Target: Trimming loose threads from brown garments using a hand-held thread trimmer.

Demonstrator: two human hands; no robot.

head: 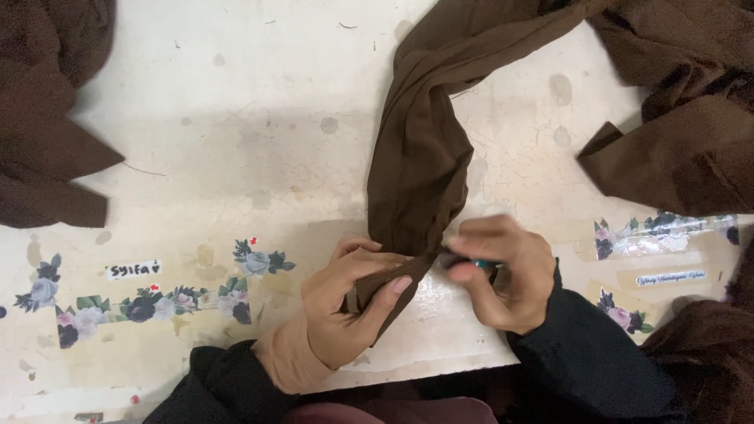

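Pinching the lower end of a long dark-brown strip of soft cloth (420, 165) at the front edge of the worn cream bench (236, 141).

The left hand (353, 302) clamps the cloth's tip between thumb and fingers; the right hand (503, 271) is closed around a small teal-tipped tool (481, 264), too blurred to identify, touching the same tip. This looks like trimming or finishing work, needing the tip kept taut. More brown cloth (683, 110) is heaped well apart.
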